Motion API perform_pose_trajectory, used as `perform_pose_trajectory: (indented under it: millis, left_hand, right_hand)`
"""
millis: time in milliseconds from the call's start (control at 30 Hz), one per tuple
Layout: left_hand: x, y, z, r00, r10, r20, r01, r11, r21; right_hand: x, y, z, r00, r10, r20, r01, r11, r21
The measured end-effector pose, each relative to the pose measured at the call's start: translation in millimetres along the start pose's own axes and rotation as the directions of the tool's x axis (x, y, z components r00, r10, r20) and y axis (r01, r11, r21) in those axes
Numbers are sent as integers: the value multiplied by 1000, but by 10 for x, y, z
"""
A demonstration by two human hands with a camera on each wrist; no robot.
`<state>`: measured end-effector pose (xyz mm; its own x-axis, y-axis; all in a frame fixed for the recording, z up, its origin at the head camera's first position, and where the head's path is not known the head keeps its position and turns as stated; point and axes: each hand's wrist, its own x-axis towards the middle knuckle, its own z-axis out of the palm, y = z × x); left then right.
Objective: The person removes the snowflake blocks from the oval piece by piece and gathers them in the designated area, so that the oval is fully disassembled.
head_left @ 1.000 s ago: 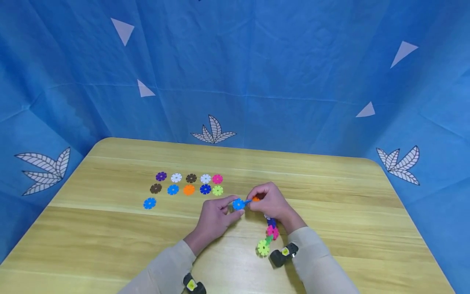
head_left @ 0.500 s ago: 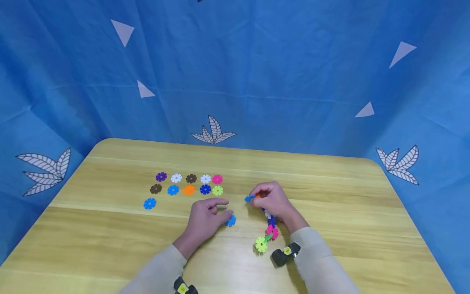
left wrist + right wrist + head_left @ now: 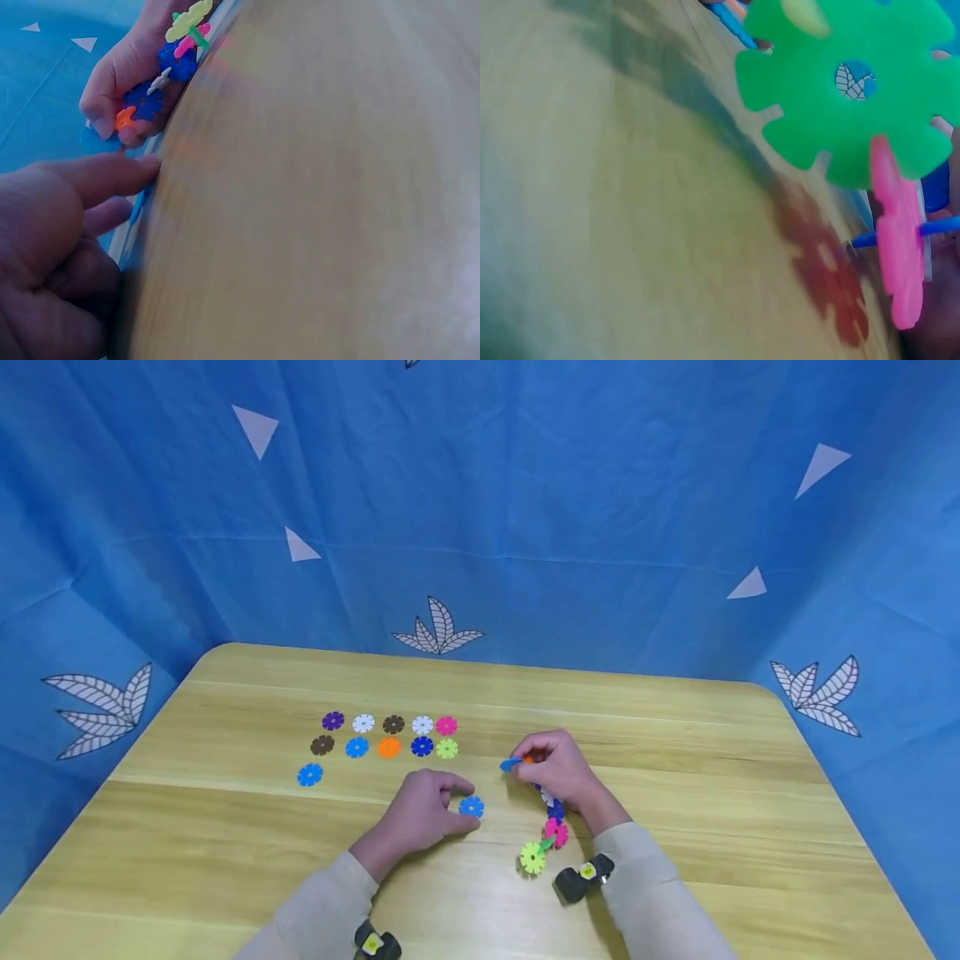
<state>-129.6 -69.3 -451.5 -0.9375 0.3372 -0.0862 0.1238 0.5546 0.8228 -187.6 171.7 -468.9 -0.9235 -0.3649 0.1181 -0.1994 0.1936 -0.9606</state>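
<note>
My left hand has its thumb and index finger curled at opposite edges of a light-blue notched plastic disc, just above or on the table; that disc appears nearly edge-on in the left wrist view. My right hand pinches the far end of a chain of interlocking discs, hiding part of it. A blue disc and an orange disc show at its fingertips. White, dark-blue, pink and green discs follow, down to a yellow-green disc. Up close in the right wrist view are a green disc and a pink disc.
Loose discs in several colours lie in rows on the wooden table, left of and beyond my hands, including a purple disc and an orange disc. One light-blue disc lies nearer. A blue curtain hangs behind.
My left hand drew back from the right hand, loosened around the light-blue disc as it came down, then closed about its edges. The right hand still holds the chain and has barely shifted.
</note>
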Motion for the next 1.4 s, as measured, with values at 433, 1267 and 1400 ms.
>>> perform_pose_trajectory:
  millis: [433, 1267, 1400]
  left_hand:
    - [-42, -65, -16, 997, -10, -75, 8, 1000, -21]
    - [-397, -557, -809, 867, -270, -418, 281, 959, -36]
    - [-423, -550, -851, 861, -289, -418, 303, 952, -33]
  right_hand:
    - [-14, -39, 6, 1000, 19, -12, -19, 1000, -2]
    - [-3, 10, 16, 1000, -2, -2, 2, 995, 95]
    - [-6, 18, 10, 1000, -4, 15, 2, 995, 103]
